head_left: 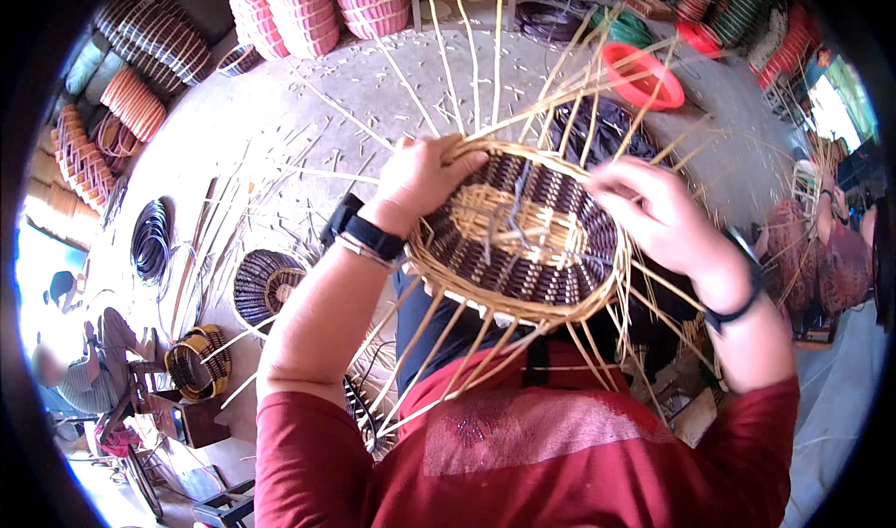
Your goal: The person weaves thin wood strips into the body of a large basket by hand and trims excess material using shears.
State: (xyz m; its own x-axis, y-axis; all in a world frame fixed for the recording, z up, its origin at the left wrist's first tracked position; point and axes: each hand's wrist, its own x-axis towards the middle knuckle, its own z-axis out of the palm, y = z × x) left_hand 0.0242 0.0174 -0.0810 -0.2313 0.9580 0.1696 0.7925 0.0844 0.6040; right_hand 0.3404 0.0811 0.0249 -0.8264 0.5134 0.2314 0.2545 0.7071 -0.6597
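Observation:
A shallow oval wicker basket [565,281], woven in dark brown with a pale middle and a pale braided rim, is tilted toward me above my lap. Grey ties cross its inside, and long pale rods fan out from the rim. My left hand [425,181] grips the rim at the upper left, its thumb over the inner edge. Against the upper right rim, my right hand [658,211] has bent, closed fingers, slightly blurred. Whatever lies between those fingers is hidden.
Loose rods and scraps litter the concrete floor [355,90]. A red basin [644,76] lies beyond the basket, near dark cloth [597,132]. Pink basket stacks [297,10] line the back. A dark woven piece [266,285] and a person [89,379] are at left.

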